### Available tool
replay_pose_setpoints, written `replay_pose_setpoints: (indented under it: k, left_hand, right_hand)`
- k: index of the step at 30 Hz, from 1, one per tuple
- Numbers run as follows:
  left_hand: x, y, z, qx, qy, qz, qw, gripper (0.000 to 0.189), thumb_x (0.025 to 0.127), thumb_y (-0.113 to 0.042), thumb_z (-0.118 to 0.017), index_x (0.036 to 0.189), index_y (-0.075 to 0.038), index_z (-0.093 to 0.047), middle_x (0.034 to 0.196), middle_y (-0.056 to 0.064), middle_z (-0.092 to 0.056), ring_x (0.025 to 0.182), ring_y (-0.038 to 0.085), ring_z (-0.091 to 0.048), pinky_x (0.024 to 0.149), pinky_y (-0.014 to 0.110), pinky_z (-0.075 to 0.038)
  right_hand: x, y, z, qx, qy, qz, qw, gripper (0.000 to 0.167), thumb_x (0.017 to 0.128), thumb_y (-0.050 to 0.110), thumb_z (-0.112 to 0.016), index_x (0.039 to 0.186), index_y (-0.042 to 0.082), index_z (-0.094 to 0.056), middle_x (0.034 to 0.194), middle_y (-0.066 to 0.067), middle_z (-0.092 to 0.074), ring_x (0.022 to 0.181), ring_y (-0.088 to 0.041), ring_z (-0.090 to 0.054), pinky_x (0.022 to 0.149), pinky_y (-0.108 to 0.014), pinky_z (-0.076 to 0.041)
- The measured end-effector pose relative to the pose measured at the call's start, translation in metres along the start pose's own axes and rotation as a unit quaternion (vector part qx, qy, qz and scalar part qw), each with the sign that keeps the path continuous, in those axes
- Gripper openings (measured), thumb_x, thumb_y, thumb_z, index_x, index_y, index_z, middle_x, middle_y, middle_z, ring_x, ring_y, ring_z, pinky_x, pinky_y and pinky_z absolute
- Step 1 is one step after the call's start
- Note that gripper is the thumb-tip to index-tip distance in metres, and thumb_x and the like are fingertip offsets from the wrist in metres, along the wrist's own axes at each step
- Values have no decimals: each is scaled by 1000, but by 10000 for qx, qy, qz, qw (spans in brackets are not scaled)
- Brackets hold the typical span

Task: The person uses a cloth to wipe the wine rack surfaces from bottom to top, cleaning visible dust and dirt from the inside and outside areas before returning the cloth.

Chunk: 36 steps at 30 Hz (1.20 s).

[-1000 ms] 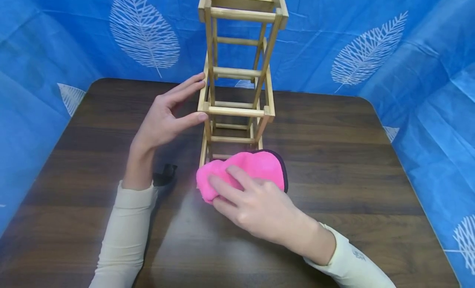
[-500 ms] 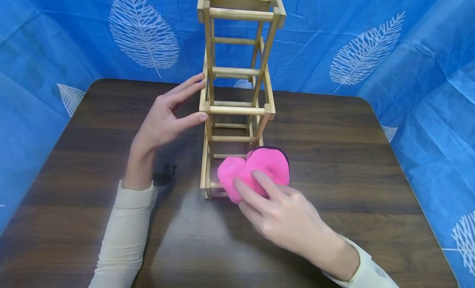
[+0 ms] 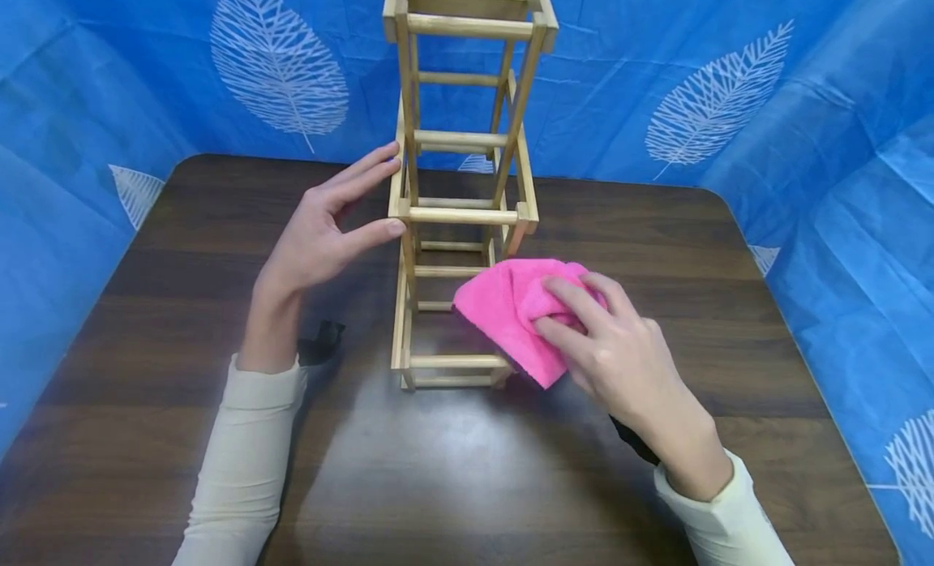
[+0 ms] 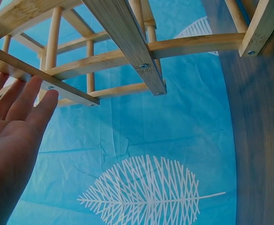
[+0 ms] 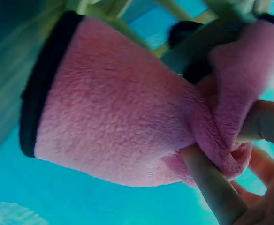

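Observation:
A tall wooden rack [image 3: 463, 216] of slim bars and rods stands on the table. My left hand [image 3: 321, 225] rests against its left side at the middle tier, with fingers and thumb fairly straight; in the left wrist view its fingertips touch a wooden bar [image 4: 19, 65]. My right hand [image 3: 620, 355] grips a pink cleaning cloth [image 3: 503, 306] with a dark edge, bunched between fingers and thumb. The cloth overlaps the rack's lower right upright in the head view. In the right wrist view the cloth [image 5: 109, 108] hangs spread out from the pinching fingers.
The dark wood-grain table [image 3: 182, 436] has rounded back corners. Blue sheeting [image 3: 598, 104] with white leaf prints hangs behind it and at both sides. A small black object [image 3: 321, 343] shows beside the left wrist.
My right hand has moved right and up with the cloth, uncovering the rack's bottom front rods. The cloth has turned and spread into a flap. My left hand stays in place.

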<state>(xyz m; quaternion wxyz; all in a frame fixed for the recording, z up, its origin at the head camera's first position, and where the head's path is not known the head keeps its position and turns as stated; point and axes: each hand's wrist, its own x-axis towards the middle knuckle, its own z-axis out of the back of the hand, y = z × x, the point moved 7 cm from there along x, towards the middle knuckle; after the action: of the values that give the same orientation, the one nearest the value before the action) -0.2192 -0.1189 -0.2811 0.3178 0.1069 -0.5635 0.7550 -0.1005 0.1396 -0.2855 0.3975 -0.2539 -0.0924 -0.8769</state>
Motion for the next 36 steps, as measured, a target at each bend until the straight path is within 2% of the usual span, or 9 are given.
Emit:
replay_pose_setpoints:
  k: [5,9,16,20,22,25,31,33,36]
  left_hand:
    - [0,2,-2,-97,25,-1,9999,64,83,9,-73,142,-4,-53,153,4,-42,142,16,-33,115,35,-29]
    - [1,2,-3,-119,49,-17,9999,65,83,9,-73,143,-5,-52,153,4,-41,142,15,-33,115,35,-29]
    - [2,1,-3,-27,64,17,10000,64,84,8,-73,143,-6,-53,153,1,-41,142,14,-33,115,34,-29]
    - [1,2,-2,-33,38,23,10000,64,84,8,-73,142,-6,-53,153,2,-41,142,14,-33,115,34,-29]
    - [1,3,-2,-31,35,18,10000,64,84,8,-73,142,-6,-53,153,2,-41,142,14,-33,115,34,-29]
    - [1,3,-3,-3,47,17,10000,64,84,7,-74,142,-7,-53,153,1,-41,142,13,-33,115,34,-29]
    - [2,0,-1,34,4,-54,10000,64,83,7,-74,142,-7,-53,153,1,-42,142,14,-34,115,34,-30]
    - [2,0,0,5,-29,-63,10000,64,83,8,-74,142,-6,-53,152,2,-43,142,14,-34,115,35,-30]
    - [0,1,1,-73,-57,-57,9999,64,83,9,-73,141,-4,-53,152,4,-43,142,15,-34,115,35,-30]
  right_hand:
    - [0,-27,1,-188,-188,-716,9971,41,67,2,-87,107,5,-77,125,-23,-59,110,-46,-53,67,-58,-57]
    - [-2,-38,15,-73,-882,-1271,9879,36,71,-1,-81,107,2,-76,127,-22,-59,112,-45,-53,77,-60,-55]
    - [4,-38,38,803,-2713,-1611,9455,25,78,7,-69,101,-2,-76,123,-20,-63,114,-41,-56,98,-43,-47]
    - [16,-38,37,1407,-3074,-1595,9275,26,79,6,-72,104,-3,-75,125,-18,-63,117,-35,-56,95,-34,-49]
    - [24,-38,33,1639,-2970,-1562,9276,28,81,6,-71,107,-4,-74,128,-17,-62,120,-32,-55,97,-35,-48]
    - [31,-36,26,1690,-2707,-1454,9365,31,85,13,-68,110,-4,-73,133,-17,-59,124,-31,-51,98,-42,-47]
    - [38,-27,14,1204,-2491,-1330,9517,59,90,52,-66,119,1,-69,140,-17,-53,128,-34,-46,96,-52,-47]
    - [40,-23,10,922,-2543,-1318,9537,59,88,51,-69,121,3,-67,140,-18,-51,128,-37,-45,97,-54,-47]
    - [42,-18,5,542,-2682,-1362,9521,47,86,36,-75,120,5,-67,139,-19,-52,126,-39,-46,95,-56,-48]
